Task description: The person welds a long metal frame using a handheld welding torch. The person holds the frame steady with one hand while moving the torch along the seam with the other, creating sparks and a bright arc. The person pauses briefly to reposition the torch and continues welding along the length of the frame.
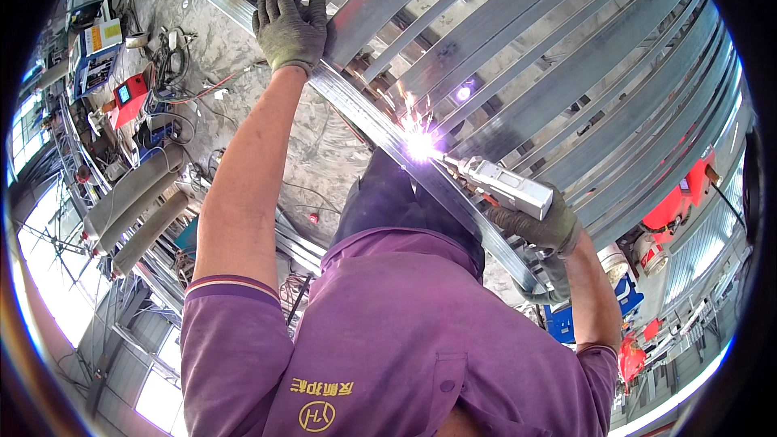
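Observation:
My left hand (291, 28), in a grey-green work glove, rests palm down across the long silver edge rail (356, 101) of a metal frame, its fingers laid flat. A white, boxy handheld welding gun (506, 184) is gripped in my gloved right hand (544, 225). The gun's nozzle points left toward the rail, beside the end of a flat metal slat (486, 57). At its tip a glaring white-violet spot (421, 144) throws sparks up and hides the joint there.
Several parallel slats stretch away to the upper right. A red machine with a small screen (129, 97) and cables stand at left, near large grey rolls (133, 194). More red equipment (680, 194) and a blue object (560, 324) are at right. A hose hangs below my right hand.

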Motion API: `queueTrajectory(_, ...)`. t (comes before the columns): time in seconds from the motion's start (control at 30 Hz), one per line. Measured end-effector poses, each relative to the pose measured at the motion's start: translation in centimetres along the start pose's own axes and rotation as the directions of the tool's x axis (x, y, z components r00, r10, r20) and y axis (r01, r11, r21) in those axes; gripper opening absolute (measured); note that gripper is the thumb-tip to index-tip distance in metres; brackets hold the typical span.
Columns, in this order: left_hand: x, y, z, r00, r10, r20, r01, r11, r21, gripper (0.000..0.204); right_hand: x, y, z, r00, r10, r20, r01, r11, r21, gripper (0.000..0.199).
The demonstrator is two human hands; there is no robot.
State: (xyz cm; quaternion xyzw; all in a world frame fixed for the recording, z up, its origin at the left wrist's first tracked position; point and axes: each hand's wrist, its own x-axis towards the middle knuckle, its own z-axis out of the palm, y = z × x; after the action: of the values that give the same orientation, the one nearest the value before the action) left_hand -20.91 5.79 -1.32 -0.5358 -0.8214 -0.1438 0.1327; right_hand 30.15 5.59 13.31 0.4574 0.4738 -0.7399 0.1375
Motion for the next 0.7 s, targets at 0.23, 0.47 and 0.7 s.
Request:
queueTrajectory(0.23, 0.08, 0.20, -0.31, 1.000, -0.009, 0.027, 0.009, 1.000, -0.012, 0.046, -0.18, 0.09, -0.09, 1.000, -0.027, -0.006, 0.027, 0.999, -0.024, 0.060)
queueTrajectory(0.47, 0.00, -0.01, -0.03, 1.000, 0.002, -0.003, -0.002, 1.000, -0.001, 0.046, -0.47, -0.35, 0.01, 1.000, -0.001, -0.003, 0.001, 0.999, 0.049, 0.059)
queueTrajectory(0.7, 0.22, 0.18, -0.27, 0.998, -0.026, 0.058, 0.027, 0.999, -0.022, 0.046, -0.55, -0.40, -0.05, 1.000, 0.021, -0.018, -0.021, 1.000, 0.021, 0.059)
